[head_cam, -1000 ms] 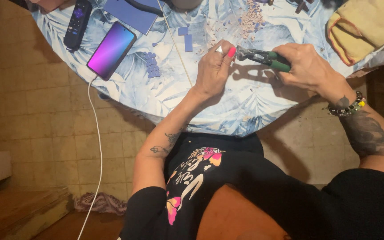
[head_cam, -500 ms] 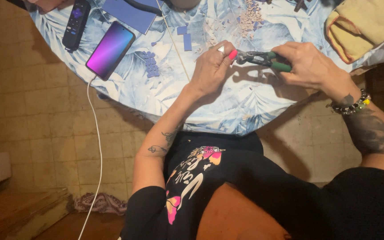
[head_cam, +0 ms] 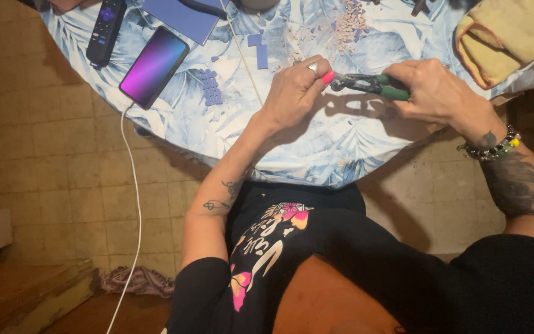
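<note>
Over the table (head_cam: pixel 230 133), both hands still grip pliers (head_cam: pixel 372 85)

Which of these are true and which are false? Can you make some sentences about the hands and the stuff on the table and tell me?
1. The right hand holds green-handled pliers. True.
2. The left hand is resting flat on the phone. False: it is pinched at the pliers' nose, apart from the phone, which lies off to the side.
3. A white cable runs from the phone down off the table. True.
4. The phone screen is dark. False: it glows purple and blue.
5. A black remote lies beside the phone. True.
6. The yellow cloth covers the pliers. False: it lies near the table edge, apart from them.
</note>
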